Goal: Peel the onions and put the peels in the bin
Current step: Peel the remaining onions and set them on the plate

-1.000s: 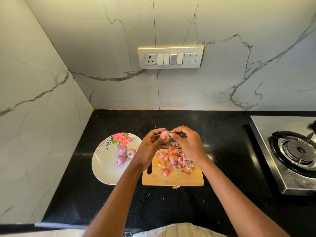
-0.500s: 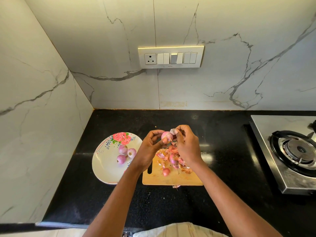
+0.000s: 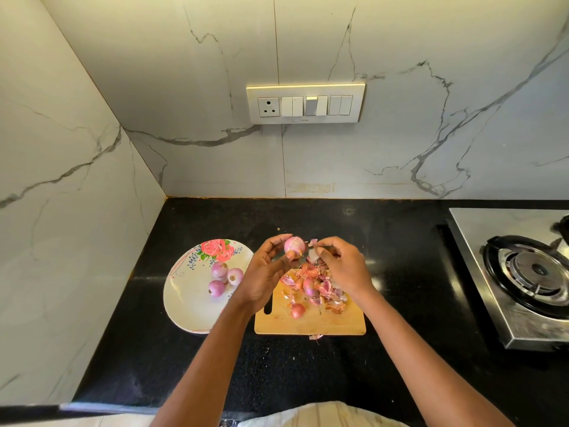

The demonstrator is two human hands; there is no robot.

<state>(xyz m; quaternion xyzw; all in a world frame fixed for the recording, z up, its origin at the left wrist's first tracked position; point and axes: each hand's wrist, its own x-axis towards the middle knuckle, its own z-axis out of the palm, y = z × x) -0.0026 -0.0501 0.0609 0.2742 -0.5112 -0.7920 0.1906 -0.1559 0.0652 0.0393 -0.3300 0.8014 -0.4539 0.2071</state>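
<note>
My left hand [image 3: 267, 272] pinches a small pink onion [image 3: 294, 244] between thumb and fingers, above the far edge of the wooden cutting board [image 3: 326, 325]. Just right of it, my right hand [image 3: 345, 265] pinches a pale strip of peel [image 3: 313, 256], pulled away from the onion. A heap of pink and orange peels [image 3: 317, 285] lies on the board, with one small unpeeled onion [image 3: 297, 310] near its front. Three peeled onions [image 3: 224, 277] sit on the white flowered plate [image 3: 187, 300] to the left. No bin is in view.
The black counter [image 3: 308, 365] runs from the marble corner wall on the left to a steel gas stove [image 3: 529, 278] on the right. A switch panel [image 3: 305, 103] is on the back wall. One stray peel [image 3: 315, 336] lies just off the board's front edge.
My right hand has drawn back to the right from the onion, tearing a strip of peel off with it. The left hand keeps holding the onion in nearly the same place.
</note>
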